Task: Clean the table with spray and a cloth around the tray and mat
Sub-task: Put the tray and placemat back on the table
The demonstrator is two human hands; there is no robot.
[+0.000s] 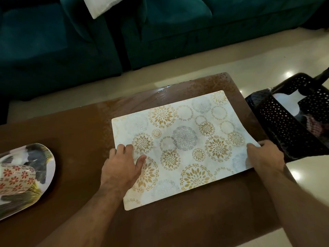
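A white mat (185, 145) with gold and grey flower rings lies on the brown table (74, 132), toward its right end. My left hand (122, 166) rests flat on the mat's left edge, fingers spread. My right hand (265, 155) grips the mat's right edge, and that corner curls up slightly. At the table's left end sits an oval tray (41, 157) with a dark feather print, and a cup (16, 177) with red flowers lies on it. Wet droplets (213, 84) speckle the tabletop behind the mat. No spray bottle or cloth is in view.
A black perforated plastic chair (292, 122) stands close against the table's right end. A dark teal sofa (160, 32) with a white cushion (101, 6) runs along the far side. Glossy cream floor tiles (249, 56) surround the table.
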